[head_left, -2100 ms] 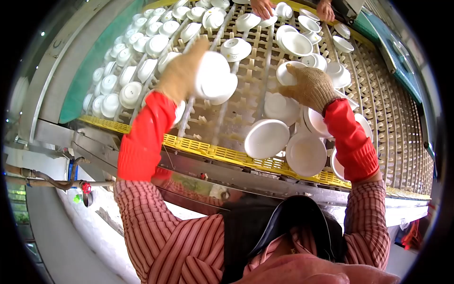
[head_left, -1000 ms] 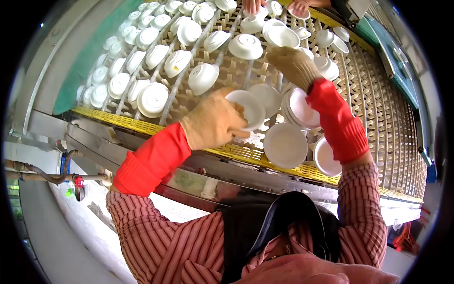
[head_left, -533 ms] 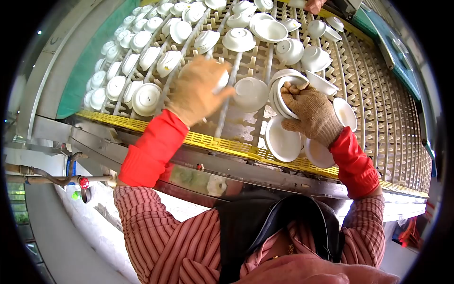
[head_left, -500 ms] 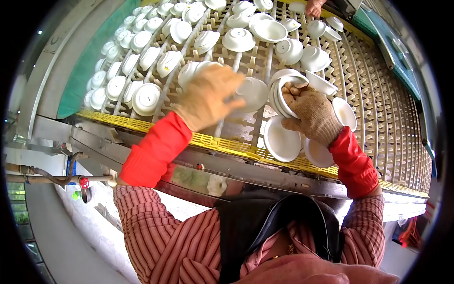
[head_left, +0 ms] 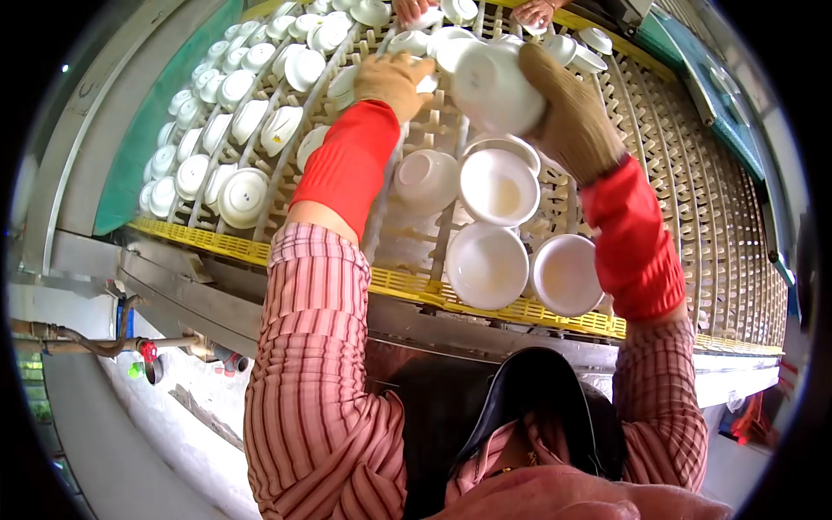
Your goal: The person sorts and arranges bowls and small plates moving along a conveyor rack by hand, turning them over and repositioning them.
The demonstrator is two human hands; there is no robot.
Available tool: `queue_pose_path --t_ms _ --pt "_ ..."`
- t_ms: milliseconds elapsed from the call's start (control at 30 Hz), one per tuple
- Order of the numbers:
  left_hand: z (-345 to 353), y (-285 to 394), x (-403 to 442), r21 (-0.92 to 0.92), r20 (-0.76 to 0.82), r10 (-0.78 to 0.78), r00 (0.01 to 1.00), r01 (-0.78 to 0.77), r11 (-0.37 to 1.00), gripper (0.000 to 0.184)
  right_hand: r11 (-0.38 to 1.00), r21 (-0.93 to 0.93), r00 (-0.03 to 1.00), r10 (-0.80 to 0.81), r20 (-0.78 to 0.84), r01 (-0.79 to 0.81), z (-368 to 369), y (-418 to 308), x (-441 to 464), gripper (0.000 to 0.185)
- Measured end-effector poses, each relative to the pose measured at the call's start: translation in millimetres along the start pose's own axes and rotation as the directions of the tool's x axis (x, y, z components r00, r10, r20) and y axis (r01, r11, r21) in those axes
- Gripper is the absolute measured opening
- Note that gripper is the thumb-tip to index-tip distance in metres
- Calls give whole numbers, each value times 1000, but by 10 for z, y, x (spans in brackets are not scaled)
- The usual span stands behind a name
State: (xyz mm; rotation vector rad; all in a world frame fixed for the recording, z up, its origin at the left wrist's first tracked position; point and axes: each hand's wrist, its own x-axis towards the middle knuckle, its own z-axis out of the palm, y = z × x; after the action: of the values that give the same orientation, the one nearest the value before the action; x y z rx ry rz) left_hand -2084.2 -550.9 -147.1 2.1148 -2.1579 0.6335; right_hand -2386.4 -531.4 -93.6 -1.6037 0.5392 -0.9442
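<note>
Head view: right hand point(head_left: 574, 114) pinches blurred white bowl point(head_left: 497, 88), likely stiff, slippery, breakable, best rim-held; left hand's point(head_left: 390, 83) grip unclear.

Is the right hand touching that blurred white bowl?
Touching. In the head view, the gloved right hand grips the blurred white bowl along its right edge.

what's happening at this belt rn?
Someone in work gloves is handling white bowls on a pegged belt. The right hand holds a tilted white bowl, blurred, above the belt; the left hand is at another bowl. Two open-side-up bowls sit by the yellow edge strip. Another person's hands show at the far side.
</note>
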Motion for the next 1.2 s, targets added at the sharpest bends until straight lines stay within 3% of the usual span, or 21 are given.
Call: queue_pose_path --t_ms 33,67,100,133,167,233,267,333,367,467,533,600,667,733,833,900,1000,1033,1100,1133,1200 --pt "-10 -40 23 38 69 -36 997 34 999 51 992 -75 994 -103 -26 100 88 78 105 59" --pt "-29 -77 45 81 137 -73 988 62 995 48 917 353 979 204 -13 -186 167 132 199 65" --pt "-222 -125 17 186 247 -95 964 49 981 43 983 -47 984 177 28 -175 85 200 210 67" --pt "-329 -214 -54 290 344 -142 928 39 956 38 891 -442 982 162 93 -105 -27 262 203 69" --pt "-322 -349 -184 279 260 -61 964 -15 960 35 778 -621 975 54 217 95 -52 403 170 66" --pt "-275 -521 -408 276 80 120 990 -137 951 29 349 -808 880 -166 446 475 -10 511 90 62" --pt "-268 -488 -477 152 105 96 990 -112 982 27 553 -786 959 -116 257 277 27 473 -100 52" --pt "-521 -357 -637 -92 158 61 986 -47 995 23 503 -852 960 137 246 146 111 224 -22 55" --pt "-670 -244 -800 -161 0 188 982 -185 969 24 466 -880 937 260 232 89 128 177 6 57" --pt "-1193 330 -1362 -160 -436 424 794 -532 831 23 417 -882 944 138 301 221 84 350 48 50" --pt "-1319 660 -1725 -129 -487 549 680 -677 725 20 375 -891 955 48 294 256 52 507 -24 38" --pt "-1376 839 -1968 -128 -415 660 627 -758 640 17 379 -914 983 48 175 144 83 395 -216 38" --pt "-1373 897 -2047 -166 -321 719 616 -784 598 13 496 -850 983 -128 130 177 57 285 -455 39" --pt "-1323 893 -2009 -231 -207 734 646 -762 605 11 441 -895 996 -85 32 67 -38 238 -618 49" --pt "-1332 998 -1995 -363 -191 720 667 -730 579 8 453 -880 986 -138 92 145 -387 277 -864 57" --pt "-1421 994 -2054 -660 -37 650 759 -507 554 12 470 -855 973 -169 154 217 -633 251 -999 60" --pt "-1355 725 -2182 -768 -253 378 891 -422 482 15 507 -843 983 -123 133 177 -896 307 -1153 62" --pt "-1481 584 -2182 -839 -158 246 956 -261 478 14 452 -872 982 -119 148 186 -946 302 -1203 63" --pt "-1605 98 -2173 -731 -130 112 985 -172 661 15 334 -921 979 -109 173 200 -1041 246 -1275 64" --pt "-1580 -240 -2182 -521 -208 129 970 -222 825 17 348 -913 976 -125 181 214 -1080 226 -1267 65" --pt "-1510 -741 -2230 -544 -29 -179 983 135 828 32 366 -894 961 -199 195 257 -1060 91 -1197 67"
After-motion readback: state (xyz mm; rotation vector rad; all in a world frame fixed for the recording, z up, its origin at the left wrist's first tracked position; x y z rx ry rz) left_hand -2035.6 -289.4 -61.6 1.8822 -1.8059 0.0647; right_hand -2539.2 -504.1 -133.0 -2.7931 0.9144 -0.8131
